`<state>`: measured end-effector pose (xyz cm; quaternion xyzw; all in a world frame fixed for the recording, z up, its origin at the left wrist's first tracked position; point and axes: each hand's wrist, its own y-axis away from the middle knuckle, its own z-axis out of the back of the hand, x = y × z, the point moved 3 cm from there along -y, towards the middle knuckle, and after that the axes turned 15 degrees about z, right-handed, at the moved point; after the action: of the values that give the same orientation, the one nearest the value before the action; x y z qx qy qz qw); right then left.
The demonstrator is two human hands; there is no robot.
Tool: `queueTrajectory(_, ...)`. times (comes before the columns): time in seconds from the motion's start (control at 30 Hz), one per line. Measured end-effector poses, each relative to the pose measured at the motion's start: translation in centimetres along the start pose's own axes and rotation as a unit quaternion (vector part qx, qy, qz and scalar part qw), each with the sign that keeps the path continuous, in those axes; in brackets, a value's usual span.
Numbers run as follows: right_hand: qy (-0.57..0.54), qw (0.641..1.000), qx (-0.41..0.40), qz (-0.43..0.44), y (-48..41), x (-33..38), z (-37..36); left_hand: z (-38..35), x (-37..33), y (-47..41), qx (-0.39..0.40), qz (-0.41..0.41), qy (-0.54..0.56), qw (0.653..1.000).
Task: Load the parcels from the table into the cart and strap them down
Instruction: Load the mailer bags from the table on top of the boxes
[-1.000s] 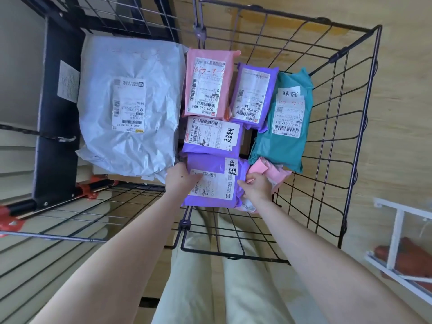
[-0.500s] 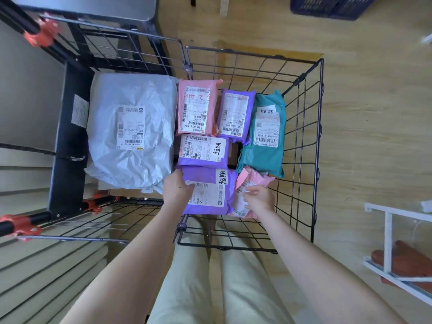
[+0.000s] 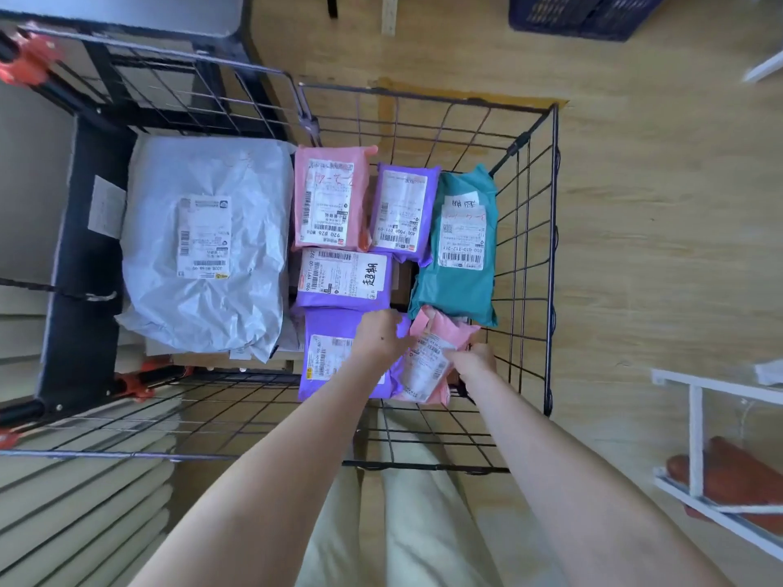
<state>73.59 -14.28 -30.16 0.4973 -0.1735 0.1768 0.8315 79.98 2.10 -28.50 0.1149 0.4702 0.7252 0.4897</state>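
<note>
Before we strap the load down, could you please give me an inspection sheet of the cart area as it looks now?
Surface: wire cart, its bottom covered by parcels.
Job's things: grey parcel at left; large pink parcel, small purple parcel and teal parcel along the far side; middle purple parcel; near purple parcel; small pink parcel, tilted, near right.
Clutter: nothing seen.
Grips: left hand lies on the near purple parcel, grip unclear; right hand holds the small pink parcel.
Cables: dark cord with a hook at left, not over the parcels.
Surroundings: wooden floor, blue crate, white rack.
</note>
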Motion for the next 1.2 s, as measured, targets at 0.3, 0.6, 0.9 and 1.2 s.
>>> queueTrajectory(0.3, -0.096, 0.994, -0.046, -0.022, -2.9, -1.5, -1.6, -2.5, -1.3, -3.4, -0.034, -0.002, 0.059, 0.998)
queueTrajectory(0.6, 0.059, 0.988, -0.099, 0.099, -2.4, -0.1, -0.8, -2.3, -0.5, -4.6, 0.007, -0.034, 0.026, 0.999)
queueTrajectory(0.9, 0.254, 0.941, -0.112, 0.193, -1.8, 0.2, -1.4, -2.8, -0.6, -4.7, -0.021, -0.088, -0.080, 0.993)
queueTrajectory(1.2, 0.266, 0.953, 0.011, 0.146, 0.4, 2.3, -0.3, -1.0, 0.4, -1.6, -0.062, -0.079, -0.055, 0.993)
